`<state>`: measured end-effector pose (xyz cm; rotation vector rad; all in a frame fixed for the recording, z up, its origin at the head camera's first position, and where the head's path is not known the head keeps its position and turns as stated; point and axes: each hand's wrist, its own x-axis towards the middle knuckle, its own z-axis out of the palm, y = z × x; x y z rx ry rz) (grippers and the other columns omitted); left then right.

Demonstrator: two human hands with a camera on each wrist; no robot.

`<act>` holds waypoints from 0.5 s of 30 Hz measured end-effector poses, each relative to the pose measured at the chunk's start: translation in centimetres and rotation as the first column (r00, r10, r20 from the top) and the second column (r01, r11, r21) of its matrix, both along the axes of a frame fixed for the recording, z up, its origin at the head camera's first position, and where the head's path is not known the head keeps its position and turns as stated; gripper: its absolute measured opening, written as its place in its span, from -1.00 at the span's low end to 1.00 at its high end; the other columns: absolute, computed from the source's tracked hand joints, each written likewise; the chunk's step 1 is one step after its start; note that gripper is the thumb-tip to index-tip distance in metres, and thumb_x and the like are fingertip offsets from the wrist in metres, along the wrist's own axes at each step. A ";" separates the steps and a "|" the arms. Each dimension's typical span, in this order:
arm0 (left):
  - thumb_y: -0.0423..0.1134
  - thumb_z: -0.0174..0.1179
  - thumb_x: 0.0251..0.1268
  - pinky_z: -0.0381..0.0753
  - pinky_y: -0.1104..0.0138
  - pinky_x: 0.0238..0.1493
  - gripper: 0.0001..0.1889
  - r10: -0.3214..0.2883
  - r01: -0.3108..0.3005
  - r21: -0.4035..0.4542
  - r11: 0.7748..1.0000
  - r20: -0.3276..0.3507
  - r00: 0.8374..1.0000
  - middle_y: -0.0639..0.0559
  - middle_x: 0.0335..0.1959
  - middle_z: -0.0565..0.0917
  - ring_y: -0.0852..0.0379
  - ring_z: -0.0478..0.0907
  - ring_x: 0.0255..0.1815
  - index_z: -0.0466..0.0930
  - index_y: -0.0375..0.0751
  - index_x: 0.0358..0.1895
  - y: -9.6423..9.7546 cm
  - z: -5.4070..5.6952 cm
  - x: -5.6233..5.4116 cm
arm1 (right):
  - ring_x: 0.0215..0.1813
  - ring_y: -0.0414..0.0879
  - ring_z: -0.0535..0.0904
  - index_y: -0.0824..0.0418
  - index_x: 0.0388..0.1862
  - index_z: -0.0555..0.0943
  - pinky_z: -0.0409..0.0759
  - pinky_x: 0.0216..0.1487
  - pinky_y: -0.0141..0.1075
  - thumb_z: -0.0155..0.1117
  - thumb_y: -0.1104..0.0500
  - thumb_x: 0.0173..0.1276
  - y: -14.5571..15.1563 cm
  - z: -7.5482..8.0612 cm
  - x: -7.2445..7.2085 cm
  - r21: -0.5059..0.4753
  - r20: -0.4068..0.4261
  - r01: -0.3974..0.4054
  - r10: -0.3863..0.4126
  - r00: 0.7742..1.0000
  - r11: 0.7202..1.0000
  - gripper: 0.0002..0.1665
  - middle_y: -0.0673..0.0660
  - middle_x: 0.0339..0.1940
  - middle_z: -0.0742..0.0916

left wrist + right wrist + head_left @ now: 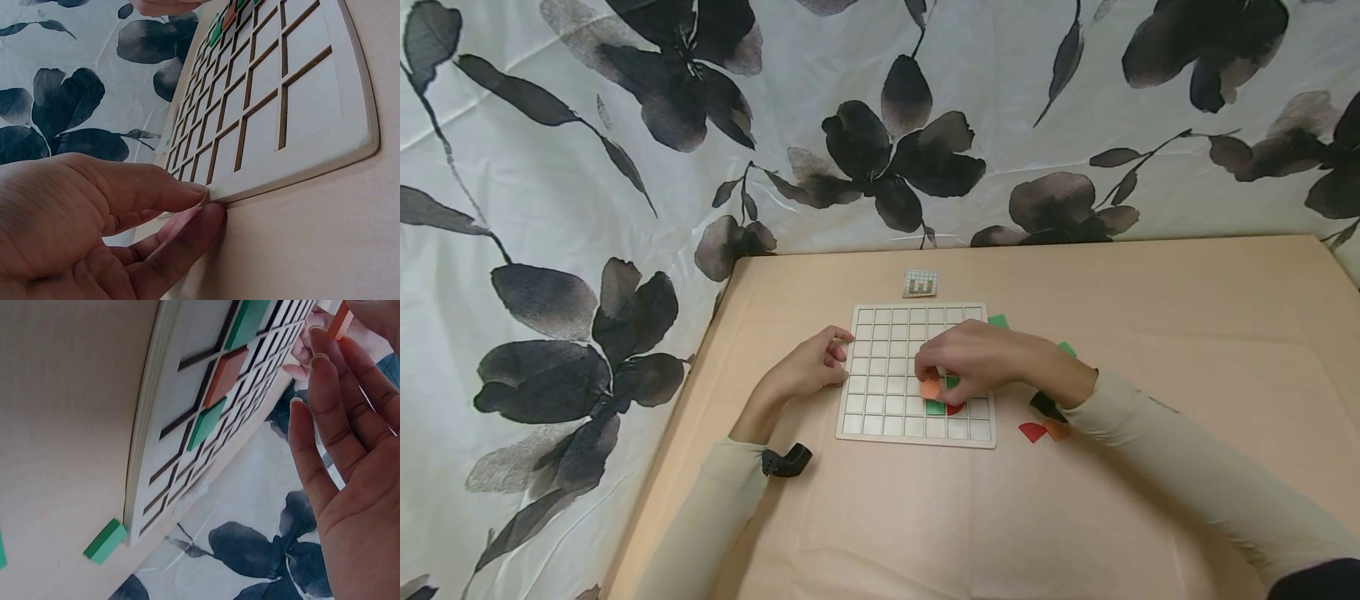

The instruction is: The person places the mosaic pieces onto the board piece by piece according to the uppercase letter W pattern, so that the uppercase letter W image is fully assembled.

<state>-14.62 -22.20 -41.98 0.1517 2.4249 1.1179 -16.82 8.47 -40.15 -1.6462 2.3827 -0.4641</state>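
Board: a pale, wood-like square grid board [880,425] with rounded corners, lying flat on the table; thin ribs with brown sides frame its sunken white cells, and its side looks layered.
Right hand: the right hand [981,358] is over the right part of the board, its grip narrow, thumb and finger pinching a flat orange piece [340,320] by its sides; the fingers hide part of the piece's outline.
Left hand: the left hand [808,364] is at the board's left edge, thumb and fingers bent and touching the rim; whether the grip pinches the rim, I cannot tell.
Pieces on the board: smooth, flat-faced green pieces [206,424] and a red piece [226,376] between two of them, sitting in a row of cells.
Loose pieces: a green rectangular block [105,541] just beside the board's far right corner; a flat red wedge [1032,431] and a second orange piece [1056,430] touching or nearly so, near the right forearm.
Card: a small square card [921,283] with a printed grid, beyond the board's far edge.
Table: a smooth, light tan table [895,525].
Backdrop: creased white cloth [820,50] printed with dark, watercolour-like flowers.
Sleeves: plain cream fabric sleeves [1187,475].
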 end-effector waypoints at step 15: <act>-0.51 0.24 0.29 0.49 0.30 -0.23 -0.45 -0.007 0.007 -0.008 1.000 -0.002 1.000 -0.12 -0.11 0.43 0.04 0.43 -0.20 0.34 -0.23 0.33 -0.1 -0.1 0.1 | -0.43 -0.31 0.40 -0.05 -0.28 0.59 0.39 -0.36 -0.38 0.37 -0.03 0.26 -2.5 -0.8 0.7 0.061 -0.053 -0.027 0.030 0.998 0.998 -0.85 -0.19 -0.46 0.56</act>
